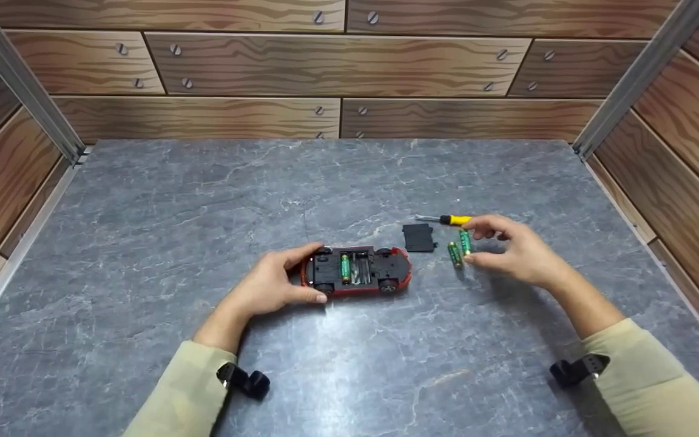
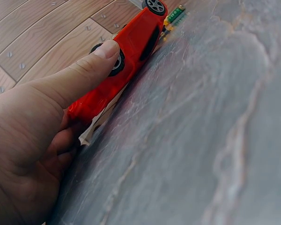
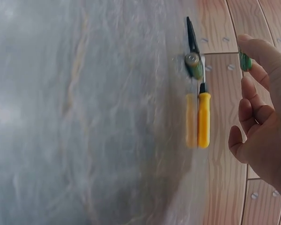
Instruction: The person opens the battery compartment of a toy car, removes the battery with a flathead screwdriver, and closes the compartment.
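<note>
A red toy car [image 1: 393, 267] lies upside down, its black underside up and its battery compartment uncovered. One green battery [image 1: 345, 268] sits in the compartment's left part. My left hand [image 1: 276, 279] grips the car's left end, the thumb along the near side by a wheel [image 2: 116, 64]. To the right of the car, my right hand [image 1: 510, 249] pinches a second green battery [image 1: 465, 242] by its ends between thumb and finger, held above the table. A third green battery [image 1: 454, 255] rests on the table just left of it.
A black battery cover [image 1: 418, 237] lies right of the car. Behind the batteries is a screwdriver [image 1: 455, 220] with a yellow handle. The grey marbled table [image 1: 204, 200] is bounded by wood-patterned walls [image 1: 337, 67] at the back and sides.
</note>
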`<state>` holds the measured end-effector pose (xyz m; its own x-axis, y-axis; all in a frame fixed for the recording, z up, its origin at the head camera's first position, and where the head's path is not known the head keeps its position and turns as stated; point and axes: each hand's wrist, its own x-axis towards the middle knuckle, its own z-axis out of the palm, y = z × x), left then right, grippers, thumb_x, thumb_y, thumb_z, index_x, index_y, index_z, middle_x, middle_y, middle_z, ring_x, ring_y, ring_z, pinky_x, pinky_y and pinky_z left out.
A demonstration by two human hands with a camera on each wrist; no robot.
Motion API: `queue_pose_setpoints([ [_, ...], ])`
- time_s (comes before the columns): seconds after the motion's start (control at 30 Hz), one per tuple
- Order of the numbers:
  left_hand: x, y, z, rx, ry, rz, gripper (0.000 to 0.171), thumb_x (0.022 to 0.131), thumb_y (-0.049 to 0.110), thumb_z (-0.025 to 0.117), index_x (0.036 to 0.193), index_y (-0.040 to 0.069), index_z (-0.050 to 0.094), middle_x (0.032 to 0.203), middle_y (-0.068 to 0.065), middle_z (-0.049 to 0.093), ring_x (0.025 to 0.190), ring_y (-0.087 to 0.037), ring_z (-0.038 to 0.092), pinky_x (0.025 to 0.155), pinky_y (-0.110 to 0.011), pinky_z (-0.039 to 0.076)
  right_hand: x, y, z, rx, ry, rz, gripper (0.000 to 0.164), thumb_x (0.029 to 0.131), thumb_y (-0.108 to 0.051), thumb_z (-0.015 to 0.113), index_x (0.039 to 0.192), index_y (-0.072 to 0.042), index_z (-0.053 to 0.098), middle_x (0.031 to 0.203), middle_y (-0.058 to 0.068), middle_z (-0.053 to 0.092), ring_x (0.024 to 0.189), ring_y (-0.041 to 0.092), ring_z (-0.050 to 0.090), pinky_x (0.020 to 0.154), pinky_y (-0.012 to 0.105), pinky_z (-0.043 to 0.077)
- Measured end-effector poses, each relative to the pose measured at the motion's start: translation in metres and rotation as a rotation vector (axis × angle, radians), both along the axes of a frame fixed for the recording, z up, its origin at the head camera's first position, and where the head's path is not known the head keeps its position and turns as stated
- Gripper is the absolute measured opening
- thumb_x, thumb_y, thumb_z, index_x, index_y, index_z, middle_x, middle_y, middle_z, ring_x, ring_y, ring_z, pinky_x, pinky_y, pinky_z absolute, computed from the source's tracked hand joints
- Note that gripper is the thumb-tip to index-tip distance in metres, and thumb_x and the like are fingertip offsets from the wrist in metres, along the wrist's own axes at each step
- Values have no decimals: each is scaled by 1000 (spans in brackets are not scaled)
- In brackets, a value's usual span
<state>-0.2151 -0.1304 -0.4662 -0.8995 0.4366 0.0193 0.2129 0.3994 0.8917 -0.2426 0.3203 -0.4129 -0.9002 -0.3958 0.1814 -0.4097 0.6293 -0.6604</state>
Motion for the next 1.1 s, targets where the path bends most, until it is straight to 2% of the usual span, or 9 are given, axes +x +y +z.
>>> queue_pose_setpoints([
  [0.17,-1,1,-1,-7,3,-2,100,73,32,99,159,18,51,150,-7,62,126,-21,64,120,-45,39,-1,8,-5,8,-24,-7,46,85,-9,89,128,-8,71,108,9,73,102,29,63,93,45,48],
  [0.37,1,0,-1,12,8,-6,99,73,30,99,159,16,51,151,-7,61,130,-23,61,121,-46,38,-4,14,-11,6,-46,-12,45,86,-9,89,128,-6,72,104,10,72,98,24,63,87,28,50],
  [0.5,1,0,-1,21,12,-8,98,74,29,99,159,15,51,151,-9,61,132,-25,60,122,-48,37,-6,17,-15,-2,-48,-7,44,86,-7,88,127,-5,72,102,11,71,95,23,63,84,23,50],
  [0.67,2,0,1,2,1,4,100,73,31,99,159,17,50,151,-9,61,127,-25,63,120,-49,39,-8,19,-20,-13,-43,11,45,85,-5,89,126,-5,72,100,10,70,94,23,63,85,22,51],
  [1.1,1,0,2,-17,-7,5,102,71,35,99,160,19,50,153,-10,59,130,-26,62,122,-49,37,-11,19,-29,-5,-125,26,47,86,-10,90,128,-4,71,99,10,68,90,21,61,78,22,50],
])
